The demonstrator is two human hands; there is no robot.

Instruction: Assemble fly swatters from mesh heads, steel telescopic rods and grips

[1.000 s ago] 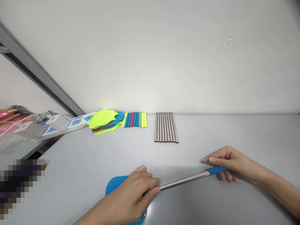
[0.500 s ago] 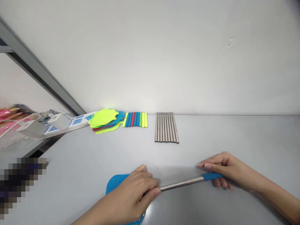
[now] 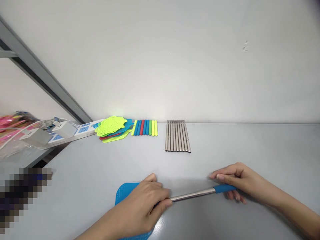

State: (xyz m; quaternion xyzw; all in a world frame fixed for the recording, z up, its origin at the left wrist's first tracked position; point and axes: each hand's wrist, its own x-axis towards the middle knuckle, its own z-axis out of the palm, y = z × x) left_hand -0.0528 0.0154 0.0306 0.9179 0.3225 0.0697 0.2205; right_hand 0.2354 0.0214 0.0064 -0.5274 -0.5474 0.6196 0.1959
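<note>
A fly swatter lies across the near middle of the head view, with a blue perforated head point(image 3: 125, 192), a metal rod point(image 3: 192, 195) and a blue handle grip point(image 3: 223, 188). My left hand point(image 3: 147, 206) is closed around the rod where it meets the head, and it covers much of the head. The thumb and fingers of my right hand point(image 3: 233, 180) are around the blue grip, whose far end is hidden in the palm.
Against the wall lie a pile of yellow, blue and red swatter heads point(image 3: 111, 126), a row of coloured grips point(image 3: 146, 127) and a row of metal rods point(image 3: 176, 136). A power strip point(image 3: 83, 129) with white plugs and cables runs along the left edge.
The blue grip and my right hand have shifted slightly left. The swatter's blue head has moved a little up and right. Both hands keep their hold.
</note>
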